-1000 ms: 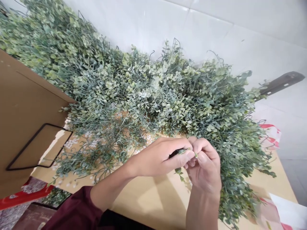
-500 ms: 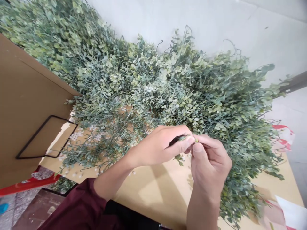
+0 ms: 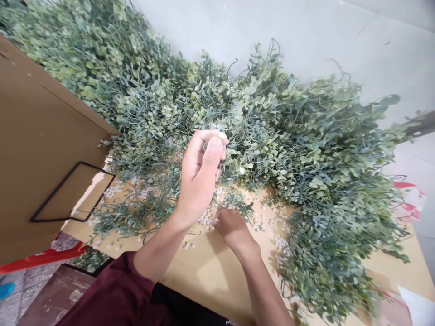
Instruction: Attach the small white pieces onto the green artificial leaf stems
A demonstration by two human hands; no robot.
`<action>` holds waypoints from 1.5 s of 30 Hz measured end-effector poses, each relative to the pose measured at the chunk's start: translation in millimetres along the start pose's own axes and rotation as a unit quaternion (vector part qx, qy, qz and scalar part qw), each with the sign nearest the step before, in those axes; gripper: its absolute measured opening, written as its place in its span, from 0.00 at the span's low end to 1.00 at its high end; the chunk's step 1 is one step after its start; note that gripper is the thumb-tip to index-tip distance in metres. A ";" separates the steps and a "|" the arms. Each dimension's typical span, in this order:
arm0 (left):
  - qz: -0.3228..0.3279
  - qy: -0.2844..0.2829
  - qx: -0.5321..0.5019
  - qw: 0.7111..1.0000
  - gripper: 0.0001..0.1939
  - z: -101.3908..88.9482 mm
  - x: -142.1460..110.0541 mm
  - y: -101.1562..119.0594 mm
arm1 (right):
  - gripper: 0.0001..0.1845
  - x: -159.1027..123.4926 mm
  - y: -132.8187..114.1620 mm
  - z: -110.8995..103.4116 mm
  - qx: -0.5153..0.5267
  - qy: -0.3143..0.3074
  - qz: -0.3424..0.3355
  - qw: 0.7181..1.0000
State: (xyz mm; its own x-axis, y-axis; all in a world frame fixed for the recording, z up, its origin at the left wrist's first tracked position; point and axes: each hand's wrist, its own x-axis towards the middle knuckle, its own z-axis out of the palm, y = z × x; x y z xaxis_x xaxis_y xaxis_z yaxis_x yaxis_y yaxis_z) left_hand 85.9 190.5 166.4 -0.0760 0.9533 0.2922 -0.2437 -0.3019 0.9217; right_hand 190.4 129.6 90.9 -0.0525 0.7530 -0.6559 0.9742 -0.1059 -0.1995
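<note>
A big heap of artificial green sprigs (image 3: 278, 136) covers the far side of a tan table (image 3: 217, 276). My left hand (image 3: 202, 172) is raised over the heap, its fingers pinched on a sprig stem with a small pale tip at the top. My right hand (image 3: 233, 228) is down on the table, fingers reaching into the small white pieces (image 3: 207, 219) scattered there, at the foot of a loose sprig (image 3: 238, 203). Its fingertips are hidden, so what they hold cannot be made out.
A brown cardboard box (image 3: 37, 149) with a printed black outline stands at the left. White wall runs behind the heap. A red and white bag (image 3: 411, 201) lies at the right edge, a white sheet (image 3: 416, 305) at the lower right. Floor shows at the lower left.
The hands have parted. My left hand rose and moved left over the heap with the sprig. My right hand dropped to the table among the white pieces.
</note>
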 end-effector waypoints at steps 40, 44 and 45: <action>-0.070 -0.253 0.070 0.963 0.09 11.5 -15.8 7.9 | 0.05 -67.4 84.9 -44.5 0.518 0.308 -0.272 0.750; -0.027 -0.315 0.080 0.945 0.08 15.4 -19.5 7.0 | 0.04 -72.2 83.8 -45.9 0.572 0.327 -0.338 0.672; -0.017 -0.331 0.078 0.940 0.08 16.2 -20.3 6.6 | 0.04 -73.1 82.7 -46.6 0.582 0.325 -0.349 0.659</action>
State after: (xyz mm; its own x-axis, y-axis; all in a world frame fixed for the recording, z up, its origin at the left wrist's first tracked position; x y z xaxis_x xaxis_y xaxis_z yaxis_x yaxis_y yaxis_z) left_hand 101.6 169.1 170.7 0.5598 0.7688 0.3092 -0.0858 -0.3173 0.9444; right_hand 285.0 96.1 156.2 0.0756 0.9612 0.2654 -0.0847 0.2714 -0.9587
